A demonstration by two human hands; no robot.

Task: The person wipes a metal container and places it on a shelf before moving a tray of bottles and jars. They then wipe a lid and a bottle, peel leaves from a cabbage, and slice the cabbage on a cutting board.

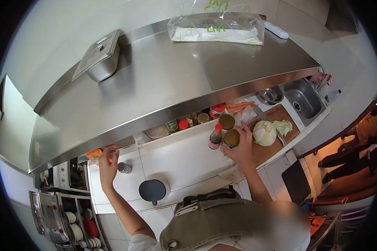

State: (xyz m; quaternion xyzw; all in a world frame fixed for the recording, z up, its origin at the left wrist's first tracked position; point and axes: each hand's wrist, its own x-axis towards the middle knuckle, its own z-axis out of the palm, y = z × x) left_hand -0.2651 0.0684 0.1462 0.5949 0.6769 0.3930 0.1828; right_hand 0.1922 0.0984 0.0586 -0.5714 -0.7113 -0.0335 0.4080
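My left hand (107, 164) reaches under the steel shelf at the left and grips an orange packet (95, 154). A small steel shaker (124, 167) stands just right of it on the white counter (184, 161). My right hand (241, 147) is closed around a jar with a brown-gold lid (231, 138). A second, similar jar (226, 121) and a red-capped dark sauce bottle (215, 137) stand right beside it.
A cut cabbage (264, 133) and a knife (259, 113) lie on a wooden board (285, 113), with carrots (238, 106) behind. Further right are a metal bowl (271, 95) and a sink (303, 98). The overhead steel shelf (176, 79) holds a lidded pan (99, 58) and a plastic bag (215, 25). A black round pot (152, 190) sits near me.
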